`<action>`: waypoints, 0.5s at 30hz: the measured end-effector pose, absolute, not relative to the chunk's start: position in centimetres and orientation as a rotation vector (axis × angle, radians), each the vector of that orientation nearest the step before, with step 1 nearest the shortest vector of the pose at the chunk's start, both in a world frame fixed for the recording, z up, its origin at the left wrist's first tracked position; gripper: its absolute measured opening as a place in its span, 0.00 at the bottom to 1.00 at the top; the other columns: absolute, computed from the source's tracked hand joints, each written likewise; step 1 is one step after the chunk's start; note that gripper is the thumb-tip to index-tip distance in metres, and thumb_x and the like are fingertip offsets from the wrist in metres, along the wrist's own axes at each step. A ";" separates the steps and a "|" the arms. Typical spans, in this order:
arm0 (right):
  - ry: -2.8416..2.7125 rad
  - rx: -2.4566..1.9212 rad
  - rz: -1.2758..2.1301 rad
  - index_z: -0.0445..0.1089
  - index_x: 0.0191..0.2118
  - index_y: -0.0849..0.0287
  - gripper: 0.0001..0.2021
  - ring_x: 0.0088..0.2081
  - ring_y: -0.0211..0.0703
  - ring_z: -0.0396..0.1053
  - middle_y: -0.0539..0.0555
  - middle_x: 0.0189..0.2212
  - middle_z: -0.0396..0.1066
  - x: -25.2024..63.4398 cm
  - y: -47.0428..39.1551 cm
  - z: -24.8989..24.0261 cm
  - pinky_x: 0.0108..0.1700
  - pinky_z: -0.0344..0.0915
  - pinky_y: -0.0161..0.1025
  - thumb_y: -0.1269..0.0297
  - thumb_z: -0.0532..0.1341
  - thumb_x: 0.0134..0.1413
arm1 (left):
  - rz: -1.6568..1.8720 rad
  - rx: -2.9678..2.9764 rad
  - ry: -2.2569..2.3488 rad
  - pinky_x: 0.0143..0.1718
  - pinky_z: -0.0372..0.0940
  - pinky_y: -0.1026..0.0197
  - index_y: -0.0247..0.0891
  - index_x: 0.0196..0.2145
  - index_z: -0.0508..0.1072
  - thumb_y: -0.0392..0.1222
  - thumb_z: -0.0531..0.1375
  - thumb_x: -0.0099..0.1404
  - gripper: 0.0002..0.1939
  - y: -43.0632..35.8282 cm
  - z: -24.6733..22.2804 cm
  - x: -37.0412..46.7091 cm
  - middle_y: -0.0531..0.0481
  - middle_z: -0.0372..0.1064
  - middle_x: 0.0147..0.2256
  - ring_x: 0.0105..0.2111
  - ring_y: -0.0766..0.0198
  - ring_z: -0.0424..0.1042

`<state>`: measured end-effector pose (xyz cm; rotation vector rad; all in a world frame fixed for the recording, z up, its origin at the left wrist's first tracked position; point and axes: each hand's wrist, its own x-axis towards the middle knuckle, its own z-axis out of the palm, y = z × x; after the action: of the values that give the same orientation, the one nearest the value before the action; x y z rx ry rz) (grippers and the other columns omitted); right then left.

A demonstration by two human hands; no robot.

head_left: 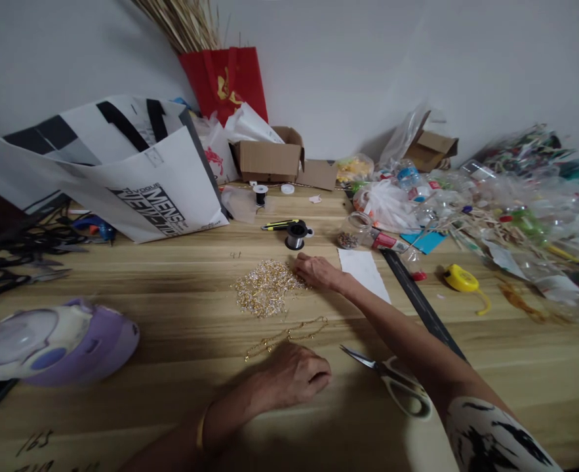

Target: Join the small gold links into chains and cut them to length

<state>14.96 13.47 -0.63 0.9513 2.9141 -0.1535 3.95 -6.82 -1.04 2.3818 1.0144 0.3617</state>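
Note:
A loose pile of gold and clear beads [267, 288] lies on the wooden table [195, 406]. My right hand [316, 270] reaches to the pile's right edge, its fingers drawn together; whatever they pinch is hidden. Below the pile a thin gold chain [289, 333] is stretched out in a loose curve. Just under that chain my left hand [294, 377] rests closed near the table's front, and its fingertips are too small and dark to show any held item. A spool of wire [296, 235] stands behind the right hand. Open-bladed scissors [392, 380] lie right of the left hand.
On the left are a purple and white appliance [67, 344], black-handled scissors [18, 269] and a large white bag [146, 177]. A bead jar [354, 231], white paper [365, 272], a yellow tape measure [460, 278] and heaped plastic bottles [525, 223] occupy the right. A cardboard box [269, 159] stands behind.

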 end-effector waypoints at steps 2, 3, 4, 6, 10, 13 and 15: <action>2.933 0.958 -0.178 0.64 0.40 0.60 0.08 0.35 0.40 0.67 0.58 0.40 0.67 15.1 13.5 -0.8 0.34 0.56 0.33 0.66 0.50 0.64 | 0.367 2.386 1.020 0.30 0.59 0.66 0.39 0.28 0.73 0.39 0.53 0.65 0.11 -6.8 -1.2 3.9 0.52 0.74 0.26 0.28 0.65 0.72; 2.945 0.964 -0.194 0.64 0.40 0.60 0.08 0.35 0.40 0.67 0.58 0.40 0.68 15.1 13.5 -0.9 0.34 0.55 0.33 0.65 0.50 0.64 | 0.367 2.391 1.023 0.30 0.59 0.66 0.39 0.28 0.73 0.39 0.53 0.65 0.11 -6.8 -1.2 3.9 0.52 0.75 0.26 0.28 0.65 0.72; 2.958 0.973 -0.211 0.64 0.39 0.60 0.08 0.35 0.40 0.67 0.58 0.39 0.68 15.2 13.6 -1.0 0.34 0.55 0.33 0.65 0.50 0.63 | 0.365 2.396 1.025 0.30 0.59 0.66 0.39 0.28 0.73 0.39 0.53 0.65 0.11 -6.8 -1.2 3.9 0.52 0.75 0.26 0.28 0.65 0.72; 2.988 0.995 -0.253 0.64 0.38 0.60 0.07 0.34 0.40 0.67 0.57 0.36 0.69 15.3 13.5 -1.1 0.34 0.54 0.33 0.66 0.51 0.63 | 0.350 2.405 1.026 0.30 0.59 0.66 0.39 0.28 0.73 0.39 0.53 0.65 0.11 -6.8 -1.2 3.9 0.52 0.75 0.26 0.28 0.65 0.72; 3.059 1.033 -0.360 0.64 0.37 0.60 0.04 0.29 0.38 0.66 0.54 0.30 0.70 15.5 13.2 -0.9 0.31 0.53 0.32 0.68 0.53 0.60 | 0.322 2.399 1.036 0.31 0.59 0.66 0.39 0.28 0.73 0.40 0.53 0.65 0.11 -6.8 -1.0 4.0 0.52 0.75 0.27 0.28 0.65 0.73; 3.122 1.044 -0.448 0.63 0.37 0.60 0.04 0.27 0.36 0.64 0.51 0.27 0.69 15.8 12.7 -0.3 0.30 0.53 0.31 0.68 0.53 0.59 | 0.328 2.393 1.039 0.31 0.59 0.66 0.39 0.28 0.73 0.39 0.53 0.65 0.11 -6.9 -0.8 4.0 0.52 0.75 0.27 0.28 0.65 0.72; 3.161 1.051 -0.498 0.63 0.38 0.60 0.04 0.27 0.35 0.64 0.51 0.27 0.69 16.1 12.3 0.2 0.30 0.54 0.30 0.69 0.53 0.59 | 0.331 2.395 1.039 0.31 0.59 0.66 0.39 0.27 0.72 0.39 0.54 0.65 0.11 -6.9 -0.8 3.9 0.52 0.75 0.27 0.28 0.65 0.72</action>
<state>16.07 12.26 0.19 1.0513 3.1605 -0.4981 3.93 -6.86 -0.79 2.3946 1.0389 0.3313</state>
